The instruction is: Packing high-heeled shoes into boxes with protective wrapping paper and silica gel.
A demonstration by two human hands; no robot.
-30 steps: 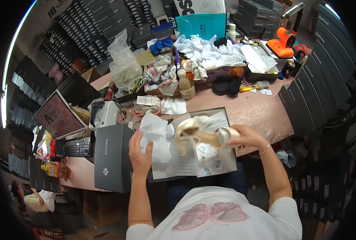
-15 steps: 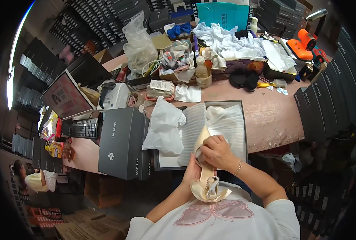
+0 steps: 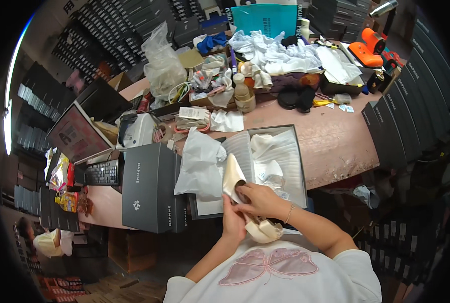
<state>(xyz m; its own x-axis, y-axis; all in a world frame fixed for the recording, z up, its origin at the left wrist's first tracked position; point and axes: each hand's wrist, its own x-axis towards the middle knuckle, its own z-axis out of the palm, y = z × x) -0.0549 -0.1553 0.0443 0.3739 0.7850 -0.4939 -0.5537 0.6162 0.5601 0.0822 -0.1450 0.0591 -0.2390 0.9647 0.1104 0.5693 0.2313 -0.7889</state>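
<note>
A cream pointed-toe shoe (image 3: 232, 171) is held over the near side of an open dark box (image 3: 301, 174), its toe pointing away from me. My left hand (image 3: 233, 221) is closed around the shoe's side from below. My right hand (image 3: 260, 199) bends over the shoe, its fingers at the opening and partly hidden inside. The shoe's ankle part, a cream bow-like piece (image 3: 263, 231), hangs near my shirt. Inside the box lie ribbed white packing sheets (image 3: 239, 151) and crumpled wrapping (image 3: 273, 177). A loose white packing sheet (image 3: 198, 164) drapes over the box's left edge.
Closed grey shoeboxes (image 3: 149, 184) stand left of the open one, and more shoeboxes (image 3: 379, 129) are stacked at right. Behind are a bottle (image 3: 244, 96), a tray of packets (image 3: 192, 118), white cloths (image 3: 280, 53) and an orange tool (image 3: 369, 50). A keyboard (image 3: 103, 174) sits at left.
The shoe's toe has swung left and turned so its opening shows. My right hand has moved from its side to the opening. My view has shifted slightly.
</note>
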